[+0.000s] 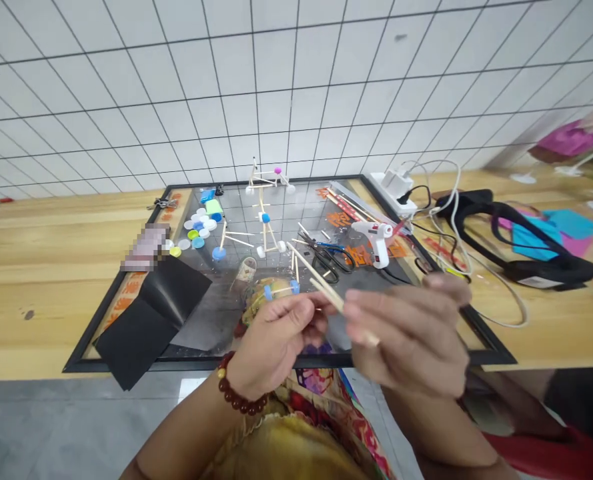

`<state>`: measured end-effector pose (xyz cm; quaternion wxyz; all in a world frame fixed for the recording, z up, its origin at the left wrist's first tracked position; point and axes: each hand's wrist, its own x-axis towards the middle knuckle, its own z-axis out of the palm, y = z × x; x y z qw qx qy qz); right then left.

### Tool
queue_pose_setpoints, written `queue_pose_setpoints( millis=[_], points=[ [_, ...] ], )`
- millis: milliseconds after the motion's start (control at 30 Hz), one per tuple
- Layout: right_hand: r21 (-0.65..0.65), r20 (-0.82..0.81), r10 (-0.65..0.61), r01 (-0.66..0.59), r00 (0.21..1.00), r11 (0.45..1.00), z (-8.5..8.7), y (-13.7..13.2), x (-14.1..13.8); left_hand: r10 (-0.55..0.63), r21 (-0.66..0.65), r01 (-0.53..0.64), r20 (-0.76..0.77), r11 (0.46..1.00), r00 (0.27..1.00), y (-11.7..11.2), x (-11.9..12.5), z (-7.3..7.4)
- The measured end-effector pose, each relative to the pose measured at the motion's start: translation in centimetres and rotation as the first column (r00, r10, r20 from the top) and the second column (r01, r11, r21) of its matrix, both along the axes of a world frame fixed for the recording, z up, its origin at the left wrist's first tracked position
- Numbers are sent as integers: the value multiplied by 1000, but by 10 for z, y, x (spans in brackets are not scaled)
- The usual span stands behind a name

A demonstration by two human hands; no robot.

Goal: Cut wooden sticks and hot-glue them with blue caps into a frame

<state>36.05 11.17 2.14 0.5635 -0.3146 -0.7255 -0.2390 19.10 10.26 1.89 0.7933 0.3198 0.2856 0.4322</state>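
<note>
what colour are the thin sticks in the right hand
The thin sticks in the right hand are a plain pale cream, seen best in the head view.

matt wood, sticks | glossy plastic, glue gun | smooth plastic, bottle caps | smooth wood, surface | glossy, bracelet beads

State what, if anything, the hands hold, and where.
The right hand grips pale sticks by their near ends; whether the left hand touches them is unclear.

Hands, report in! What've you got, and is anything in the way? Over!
Right hand gripping thin pale sticks. Left hand close by, grip unclear. Scissors and glue gun beyond, clear of both hands.
</note>
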Motion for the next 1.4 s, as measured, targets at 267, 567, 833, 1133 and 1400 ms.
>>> queue_pose_setpoints(
  millis=[267, 567, 833, 1133, 1400],
  points=[
    [34, 310, -64, 56, 949, 998, -54, -22, 7, -18, -208, 42, 117, 977, 993, 2, 5, -9],
    [-570, -328, 131, -307, 936, 762, -63, 1, 17, 14, 17, -11, -222, 1000, 975, 27, -3, -24],
    [-621, -779, 44, -779, 625, 83, -52, 38, -3, -154, 0, 163, -328, 987, 932, 29, 5, -39],
    [-569, -803, 83, -801, 590, 186, -57, 62, -11, -79, -37, 74, -178, 997, 981, 48, 15, -45],
    [-701, -476, 290, -557, 830, 444, -64, 80, 9, 161, -64, -165, -65, 984, 985, 76, 17, -33]
  ],
)
